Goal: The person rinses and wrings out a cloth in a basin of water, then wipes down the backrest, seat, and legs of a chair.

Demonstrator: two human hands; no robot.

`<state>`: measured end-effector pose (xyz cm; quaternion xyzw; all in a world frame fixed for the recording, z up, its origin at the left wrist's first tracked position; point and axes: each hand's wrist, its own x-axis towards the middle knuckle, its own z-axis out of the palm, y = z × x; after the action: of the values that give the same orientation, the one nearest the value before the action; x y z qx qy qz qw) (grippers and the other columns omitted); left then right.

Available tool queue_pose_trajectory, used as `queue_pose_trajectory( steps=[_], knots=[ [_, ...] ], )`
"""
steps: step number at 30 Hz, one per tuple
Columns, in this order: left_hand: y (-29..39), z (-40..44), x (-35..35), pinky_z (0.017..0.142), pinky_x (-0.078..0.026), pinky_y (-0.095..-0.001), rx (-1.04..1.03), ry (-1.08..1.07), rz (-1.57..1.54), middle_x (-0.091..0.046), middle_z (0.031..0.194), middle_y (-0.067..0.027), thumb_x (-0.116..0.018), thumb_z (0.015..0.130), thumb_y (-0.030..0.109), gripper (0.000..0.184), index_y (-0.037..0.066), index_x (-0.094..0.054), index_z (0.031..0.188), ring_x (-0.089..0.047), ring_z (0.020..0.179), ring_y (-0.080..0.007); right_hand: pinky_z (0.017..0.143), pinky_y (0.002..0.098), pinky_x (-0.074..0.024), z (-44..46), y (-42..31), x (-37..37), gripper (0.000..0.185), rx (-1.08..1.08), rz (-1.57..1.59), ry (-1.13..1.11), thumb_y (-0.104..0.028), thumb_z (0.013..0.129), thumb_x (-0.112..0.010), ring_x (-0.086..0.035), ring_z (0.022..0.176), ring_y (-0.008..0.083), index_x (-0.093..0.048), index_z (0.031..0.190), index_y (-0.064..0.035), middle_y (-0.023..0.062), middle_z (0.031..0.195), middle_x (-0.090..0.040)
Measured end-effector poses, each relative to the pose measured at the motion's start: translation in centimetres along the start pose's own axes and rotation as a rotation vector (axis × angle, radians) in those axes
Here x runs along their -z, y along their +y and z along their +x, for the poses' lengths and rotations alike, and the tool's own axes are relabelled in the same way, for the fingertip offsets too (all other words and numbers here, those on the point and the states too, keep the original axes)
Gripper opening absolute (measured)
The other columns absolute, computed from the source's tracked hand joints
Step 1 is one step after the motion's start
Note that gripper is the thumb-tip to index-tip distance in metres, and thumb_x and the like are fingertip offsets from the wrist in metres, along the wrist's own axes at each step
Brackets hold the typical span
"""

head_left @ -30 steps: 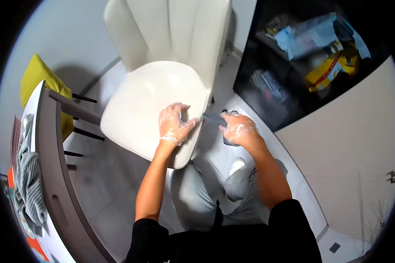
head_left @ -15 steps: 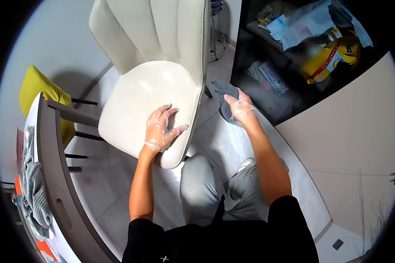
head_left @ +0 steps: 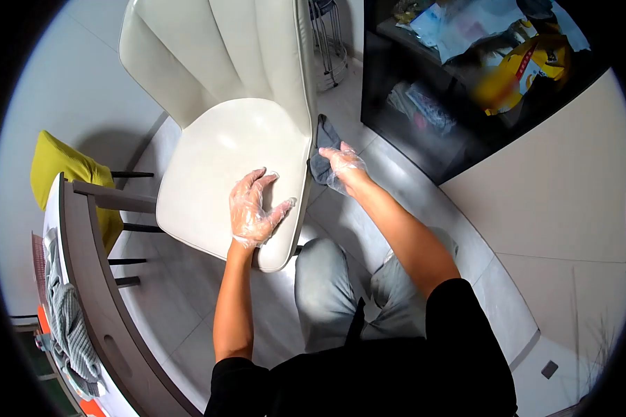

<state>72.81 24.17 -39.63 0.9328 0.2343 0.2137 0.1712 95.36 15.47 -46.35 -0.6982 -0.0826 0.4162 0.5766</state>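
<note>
A cream padded chair (head_left: 222,146) with a ribbed backrest stands in front of me. My left hand (head_left: 252,208), in a clear plastic glove, rests on the right front part of its seat with the fingers spread, holding nothing. In my right hand (head_left: 346,168), gloved the same way, is a dark grey cloth (head_left: 321,170). The cloth is beside the right edge of the chair, near where seat and backrest meet. Whether it presses against the chair there, I cannot tell.
At left, a table (head_left: 108,306) carries a grey ribbed cloth (head_left: 73,333); a yellow chair (head_left: 69,167) is behind it. On the right, a dark open cabinet (head_left: 424,160) holds bags and a yellow package (head_left: 535,69). Stacked metal-legged stools (head_left: 330,48) stand behind the chair.
My right hand has moved left with the grey cloth, from out over the floor to the chair's side edge. My left hand stays on the seat. The view has shifted slightly.
</note>
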Motion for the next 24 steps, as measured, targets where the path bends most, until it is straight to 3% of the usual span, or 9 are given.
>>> queue_pose_trajectory(
  steps=[7, 11, 12, 15, 16, 19, 24],
  knots=[
    [0.1, -0.1, 0.0, 0.107, -0.037, -0.0484, -0.003, 0.016, -0.008, -0.057, 0.134, -0.0171, -0.082, 0.073, 0.033, 0.056, 0.011, -0.065, 0.121, -0.052, 0.124, -0.0377, 0.116, 0.0358, -0.0314, -2.5, -2.2, -0.2, 0.084, 0.013, 0.032, -0.035, -0.038, 0.089, -0.066, -0.037, 0.144, 0.0322, -0.032, 0.148, 0.0106, 0.0253, 0.153, -0.039],
    [0.1, -0.1, 0.1, 0.106, -0.037, -0.0486, -0.025, 0.023, 0.011, -0.058, 0.134, -0.0169, -0.082, 0.073, 0.033, 0.057, 0.011, -0.064, 0.122, -0.053, 0.123, -0.0377, 0.115, 0.0408, -0.0329, -2.1, -0.8, -1.9, 0.07, 0.265, -0.306, 0.052, -0.041, 0.092, -0.058, -0.042, 0.138, 0.0395, -0.046, 0.141, 0.0074, 0.0296, 0.147, -0.043],
    [0.1, -0.1, 0.1, 0.106, -0.037, -0.0485, -0.028, 0.022, 0.013, -0.058, 0.134, -0.0168, -0.082, 0.073, 0.033, 0.057, 0.011, -0.064, 0.122, -0.053, 0.123, -0.0375, 0.115, 0.0434, -0.0339, -1.6, -0.3, -1.9, 0.067, 0.226, -0.383, -0.007, -0.045, 0.094, -0.052, -0.043, 0.135, 0.0428, -0.048, 0.139, 0.0036, 0.0302, 0.145, -0.045],
    [-0.1, -0.1, 0.1, 0.106, -0.037, -0.0481, -0.041, 0.028, 0.02, -0.058, 0.133, -0.0167, -0.082, 0.073, 0.033, 0.057, 0.012, -0.063, 0.122, -0.053, 0.124, -0.0372, 0.114, 0.0445, -0.0353, -3.3, 3.5, -3.8, 0.068, 0.184, -0.394, 0.137, -0.049, 0.095, -0.048, -0.044, 0.134, 0.0431, -0.047, 0.14, 0.002, 0.0299, 0.143, -0.047],
    [-0.2, -0.1, 0.0, 0.106, -0.036, -0.0479, -0.046, 0.031, 0.021, -0.058, 0.133, -0.0167, -0.082, 0.073, 0.033, 0.057, 0.012, -0.063, 0.123, -0.052, 0.124, -0.037, 0.114, 0.045, -0.0357, -5.3, 3.9, -3.8, 0.07, 0.121, -0.436, 0.074, -0.051, 0.096, -0.047, -0.045, 0.134, 0.0431, -0.046, 0.141, 0.0021, 0.0292, 0.143, -0.047],
    [-0.3, 0.0, -0.2, 0.105, -0.036, -0.0478, -0.051, 0.057, 0.019, -0.059, 0.13, -0.0166, -0.082, 0.072, 0.036, 0.055, 0.011, -0.065, 0.118, -0.054, 0.12, -0.0359, 0.102, 0.0505, -0.0426, -10.8, 7.9, -4.9, 0.049, 0.193, -0.392, -0.005, -0.037, 0.094, -0.057, -0.053, 0.118, 0.0484, -0.055, 0.123, 0.003, 0.0317, 0.124, -0.057],
    [-0.1, 0.1, 0.0, 0.106, -0.036, -0.0479, -0.062, 0.052, 0.014, -0.059, 0.13, -0.0176, -0.081, 0.073, 0.036, 0.055, 0.011, -0.064, 0.119, -0.055, 0.12, -0.0363, 0.098, 0.0511, -0.0454, -9.9, 8.5, -5.1, 0.045, 0.232, -0.304, -0.067, -0.028, 0.093, -0.058, -0.056, 0.114, 0.0489, -0.054, 0.123, 0.0046, 0.0323, 0.12, -0.059]
  ],
)
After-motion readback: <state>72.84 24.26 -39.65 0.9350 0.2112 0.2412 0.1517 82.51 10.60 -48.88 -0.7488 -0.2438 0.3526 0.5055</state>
